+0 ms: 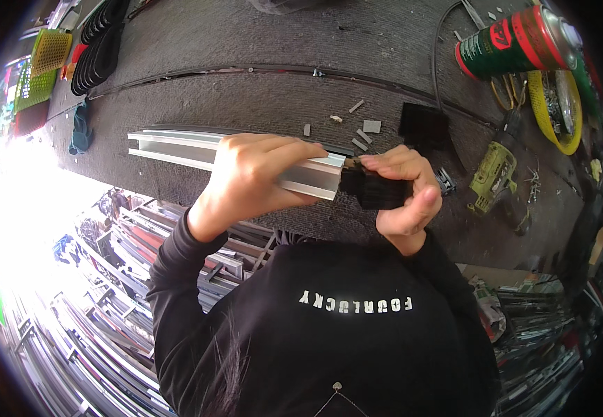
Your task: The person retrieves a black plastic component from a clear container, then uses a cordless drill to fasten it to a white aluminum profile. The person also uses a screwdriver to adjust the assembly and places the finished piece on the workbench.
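— What's going on at the bench right now?

— The person is joining two parts. The left hand (246, 177) is wrapped over the top of a silver aluminium channel (176, 149), fingers curled round its near end, holding it just above the grey carpeted worktop (259, 62). The right hand (405, 191) is closed on a black plastic piece (371, 191), thumb under, fingers over, and presses it against the open end of the channel.

— So the two hands are close?

— Nearly touching, one either side of the joint. The black piece meets the cut end of the channel; how far it has gone in I cannot tell, the fingers hide the seam.

— Which step would you call it?

— Fitting the end piece, I'd say, about at the point of seating it. The next move seems to call for a straight push along the length of the channel, with the left hand bracing against it, so the piece does not go in crooked.

— Anything else lying about?

— Small grey offcuts (367, 128) lie on the worktop just beyond the hands, another black block (423, 125) beside them. Further right lie a yellow-green power drill (492, 177) and a green and red spray can (517, 38), well apart from the work
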`<state>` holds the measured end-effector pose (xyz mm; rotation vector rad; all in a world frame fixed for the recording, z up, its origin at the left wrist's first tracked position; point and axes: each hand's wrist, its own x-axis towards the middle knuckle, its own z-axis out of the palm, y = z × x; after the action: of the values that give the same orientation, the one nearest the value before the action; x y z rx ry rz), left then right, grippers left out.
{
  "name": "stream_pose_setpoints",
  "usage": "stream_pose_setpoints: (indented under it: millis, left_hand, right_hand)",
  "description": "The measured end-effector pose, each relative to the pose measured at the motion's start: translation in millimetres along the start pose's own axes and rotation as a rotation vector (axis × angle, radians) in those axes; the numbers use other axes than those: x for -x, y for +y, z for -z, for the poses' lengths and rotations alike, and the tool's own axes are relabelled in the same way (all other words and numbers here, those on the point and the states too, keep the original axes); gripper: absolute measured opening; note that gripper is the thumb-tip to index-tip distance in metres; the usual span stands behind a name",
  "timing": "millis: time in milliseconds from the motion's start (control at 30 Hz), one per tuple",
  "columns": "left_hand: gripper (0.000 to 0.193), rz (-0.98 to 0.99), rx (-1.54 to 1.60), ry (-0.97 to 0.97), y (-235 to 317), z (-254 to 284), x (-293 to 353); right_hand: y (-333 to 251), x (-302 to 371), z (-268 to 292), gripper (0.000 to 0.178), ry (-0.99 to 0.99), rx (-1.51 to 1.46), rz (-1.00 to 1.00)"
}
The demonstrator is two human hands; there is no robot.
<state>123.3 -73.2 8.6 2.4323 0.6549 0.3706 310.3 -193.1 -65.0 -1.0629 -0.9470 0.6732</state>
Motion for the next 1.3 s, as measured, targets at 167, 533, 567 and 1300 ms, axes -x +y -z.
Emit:
stream_pose_setpoints:
  millis: [167, 533, 567, 1300]
  left_hand:
    - [0.052, 0.041, 0.017, -0.011, 0.9, 3.2, -1.8]
    - [0.057, -0.062, -0.092, 0.093, -1.1, -6.2, -1.1]
    - [0.057, -0.056, -0.103, 0.088, -1.1, -5.8, -0.7]
    - [0.05, 0.07, 0.051, -0.051, -3.1, 2.0, -9.1]
  right_hand:
    - [11.2, -8.5, -2.3, 0.07, 0.114, -0.016, 0.052]
    - [6.3, -15.8, -8.2, 0.054, 0.19, 0.24, 0.168]
    - [5.4, -15.6, -8.3, 0.053, 0.187, 0.256, 0.194]
    - [-13.4, -17.7, -6.0, 0.023, -0.024, 0.23, -0.056]
